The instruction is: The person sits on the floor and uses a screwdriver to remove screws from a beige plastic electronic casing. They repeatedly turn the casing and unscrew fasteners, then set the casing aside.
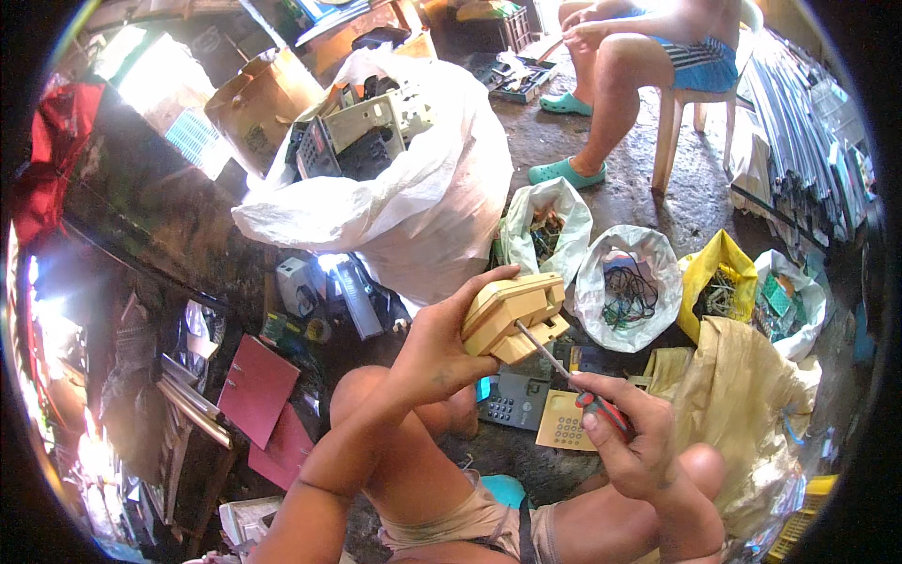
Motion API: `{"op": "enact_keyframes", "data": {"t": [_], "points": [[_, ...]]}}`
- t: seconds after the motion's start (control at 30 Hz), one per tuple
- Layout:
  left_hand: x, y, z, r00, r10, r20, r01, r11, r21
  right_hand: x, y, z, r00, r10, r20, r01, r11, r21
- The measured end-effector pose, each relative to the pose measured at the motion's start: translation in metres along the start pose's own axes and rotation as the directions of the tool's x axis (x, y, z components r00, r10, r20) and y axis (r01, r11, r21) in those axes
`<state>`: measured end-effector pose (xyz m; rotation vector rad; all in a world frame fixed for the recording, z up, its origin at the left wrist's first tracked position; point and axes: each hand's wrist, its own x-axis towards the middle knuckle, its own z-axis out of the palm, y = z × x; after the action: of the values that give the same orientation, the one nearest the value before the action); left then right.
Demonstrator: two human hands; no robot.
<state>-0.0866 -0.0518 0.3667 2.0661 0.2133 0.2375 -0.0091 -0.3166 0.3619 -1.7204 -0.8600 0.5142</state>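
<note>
We hold a yellow plastic case (507,315) out in front of us, above our knees, with our left hand (442,343). The fingers are closed around its left end, the thumb underneath and the index finger along the top. In our right hand (644,432) the fingers are wrapped around the red and dark handle of a screwdriver (613,415), the index finger reaching forward along it. Its metal shaft points up and left, with the tip at the face of the case; we cannot tell whether it sits in a screw.

Below the case, on the floor, we see a dark telephone (515,402) with a keypad and, just beside it on the right, a flat yellow panel (568,423) with round holes. A tan sack (747,376) lies to the right of our right hand.

Beyond our hands stand a big white sack (451,221) filled with metal and plastic parts, a white bag (669,282) of dark wires and a yellow bag (692,287) of small pieces. Further back, a person (620,89) sits on a chair (665,141).
</note>
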Motion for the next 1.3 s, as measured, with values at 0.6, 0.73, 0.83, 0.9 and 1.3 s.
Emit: {"op": "enact_keyframes", "data": {"t": [0.6,0.73,0.83,0.9,1.3], "points": [[-0.002,-0.002,-0.009,0.997,0.006,0.073,-0.012,0.997,0.076,0.0,0.0,-0.003,0.999,-0.035,0.012,0.036,0.997,-0.065],[-0.002,-0.003,-0.012,0.994,-0.021,0.108,0.007,0.991,0.132,0.0,0.002,-0.005,0.993,0.103,0.051,-0.109,0.987,0.118],[-0.001,-0.003,-0.011,0.997,-0.008,0.079,-0.004,0.99,0.142,-0.001,0.003,-0.001,0.984,0.171,0.057,-0.179,0.962,0.208],[-0.001,-0.002,-0.01,0.998,-0.021,0.055,0.011,0.985,0.175,-0.002,0.003,0.005,0.992,0.128,0.016,-0.128,0.973,0.192],[0.0,-0.006,-0.008,1.0,0.001,0.016,-0.003,0.995,0.101,-0.001,0.009,0.007,0.926,0.322,0.195,-0.372,0.699,0.61]]}}
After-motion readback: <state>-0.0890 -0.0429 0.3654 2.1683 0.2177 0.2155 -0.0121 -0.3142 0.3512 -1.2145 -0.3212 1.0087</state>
